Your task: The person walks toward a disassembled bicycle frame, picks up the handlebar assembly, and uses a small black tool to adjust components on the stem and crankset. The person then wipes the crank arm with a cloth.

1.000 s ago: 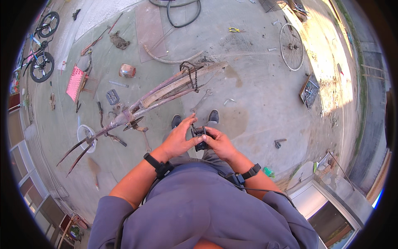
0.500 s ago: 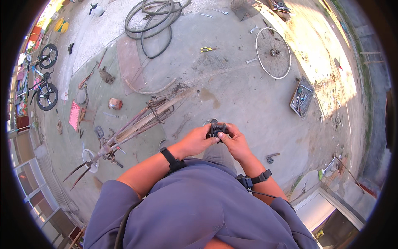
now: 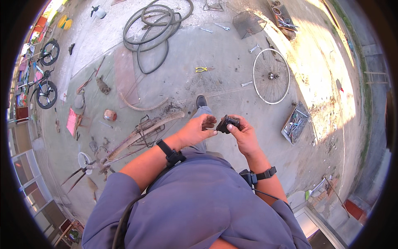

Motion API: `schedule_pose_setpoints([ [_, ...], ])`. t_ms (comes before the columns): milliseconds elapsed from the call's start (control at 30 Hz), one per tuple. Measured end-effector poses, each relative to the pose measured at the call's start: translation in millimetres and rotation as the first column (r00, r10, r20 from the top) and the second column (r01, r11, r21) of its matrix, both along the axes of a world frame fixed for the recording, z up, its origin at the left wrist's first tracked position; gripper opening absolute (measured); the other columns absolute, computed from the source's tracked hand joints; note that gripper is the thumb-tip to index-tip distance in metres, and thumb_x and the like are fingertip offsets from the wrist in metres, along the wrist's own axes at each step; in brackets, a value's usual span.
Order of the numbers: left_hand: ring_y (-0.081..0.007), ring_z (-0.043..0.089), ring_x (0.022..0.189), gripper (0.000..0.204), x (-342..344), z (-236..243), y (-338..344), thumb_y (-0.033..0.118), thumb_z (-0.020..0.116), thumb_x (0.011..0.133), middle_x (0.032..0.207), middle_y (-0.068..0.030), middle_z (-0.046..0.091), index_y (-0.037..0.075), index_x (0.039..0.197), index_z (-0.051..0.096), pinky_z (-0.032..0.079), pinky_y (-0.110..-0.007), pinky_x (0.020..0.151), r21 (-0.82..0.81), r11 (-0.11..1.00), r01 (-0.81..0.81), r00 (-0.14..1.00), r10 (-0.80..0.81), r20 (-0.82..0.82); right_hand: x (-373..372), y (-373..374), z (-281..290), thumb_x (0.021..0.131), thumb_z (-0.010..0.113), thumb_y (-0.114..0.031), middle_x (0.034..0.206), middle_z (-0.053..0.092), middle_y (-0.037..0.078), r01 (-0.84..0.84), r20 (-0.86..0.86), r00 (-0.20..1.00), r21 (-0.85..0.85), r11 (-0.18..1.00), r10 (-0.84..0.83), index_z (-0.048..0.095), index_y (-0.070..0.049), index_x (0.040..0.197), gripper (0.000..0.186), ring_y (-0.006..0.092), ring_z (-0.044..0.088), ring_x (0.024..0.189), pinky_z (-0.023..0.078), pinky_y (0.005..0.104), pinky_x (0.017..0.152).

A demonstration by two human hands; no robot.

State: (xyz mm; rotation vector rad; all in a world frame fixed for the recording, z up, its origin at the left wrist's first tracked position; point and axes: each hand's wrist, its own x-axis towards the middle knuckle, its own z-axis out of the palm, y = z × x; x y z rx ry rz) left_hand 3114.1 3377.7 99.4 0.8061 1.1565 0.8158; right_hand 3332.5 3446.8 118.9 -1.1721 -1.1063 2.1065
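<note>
In front of my waist, my right hand (image 3: 244,132) grips a small black ridged part (image 3: 226,123), thumb on the near side and fingers curled round the far side. Its exact kind is not clear. My left hand (image 3: 200,128) is just left of it, holding nothing, with its thumb stretched toward the part and its fingers loosely bent and apart. A rusty bicycle frame (image 3: 124,150) with a long curved mudguard lies on the ground to my left, its fork pointing toward the lower left.
Ahead lie yellow-handled pliers (image 3: 201,69), coiled tyres (image 3: 143,31) and several wrenches. A spoked wheel (image 3: 256,85) and a tool tray (image 3: 286,135) are at right. Farther left are a pink-topped stool (image 3: 71,121), a tin (image 3: 110,115) and a white bucket (image 3: 84,159).
My left hand has let go of the black part, which stays in my right hand, now tilted. One foot shows farther ahead, and the ground things have shifted in view.
</note>
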Motion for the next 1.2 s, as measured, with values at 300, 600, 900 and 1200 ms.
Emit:
schedule_pose_setpoints([
  [300,-0.0230,0.060,0.116,0.050,-132.7,-46.5,82.8,0.017,0.070,0.093,0.124,-0.0173,0.062,-0.006,0.132,0.050,0.048,-0.035,0.101,-0.282,0.940,-0.193,0.956,0.115,-0.270,-9.5,208.1,10.8,0.099,0.062,-0.021,0.126,0.063,0.014,0.240,-0.173,0.937,-0.319,0.917,-0.305,0.054,-0.008,0.128,0.033,0.0295,0.061,0.118,0.048,0.0437,0.104],
  [600,-0.0168,0.065,0.097,0.050,-155.9,-49.3,78.0,0.021,0.068,0.093,0.108,-0.0140,0.068,-0.006,0.131,0.052,0.049,-0.028,0.079,-0.513,0.729,-0.454,0.883,0.290,-0.369,-58.9,333.7,3.8,0.092,0.070,-0.010,0.119,0.065,0.012,0.128,-0.120,0.979,-0.252,0.959,-0.162,0.055,-0.007,0.125,0.036,0.0271,0.063,0.112,0.048,0.0419,0.102],
  [900,-0.0158,0.066,0.094,0.049,-121.2,-40.6,98.4,0.023,0.067,0.094,0.104,-0.0085,0.066,-0.003,0.132,0.052,0.051,-0.028,0.077,-0.515,0.530,-0.674,0.739,0.505,-0.447,-90.9,433.7,-5.7,0.093,0.069,-0.010,0.114,0.065,0.010,-0.110,-0.093,0.991,-0.197,0.974,0.093,0.055,-0.006,0.122,0.033,0.0201,0.064,0.105,0.050,0.0389,0.097],
  [1200,-0.0159,0.066,0.088,0.047,-77.7,-36.2,98.4,0.020,0.070,0.091,0.102,-0.0110,0.067,-0.004,0.128,0.053,0.051,-0.029,0.073,-0.483,0.259,-0.836,0.489,0.750,-0.445,-154.1,508.0,-6.4,0.091,0.071,-0.009,0.110,0.065,0.006,-0.273,-0.048,0.962,-0.248,0.930,0.269,0.056,-0.009,0.120,0.032,0.0195,0.063,0.103,0.051,0.0385,0.096],
])
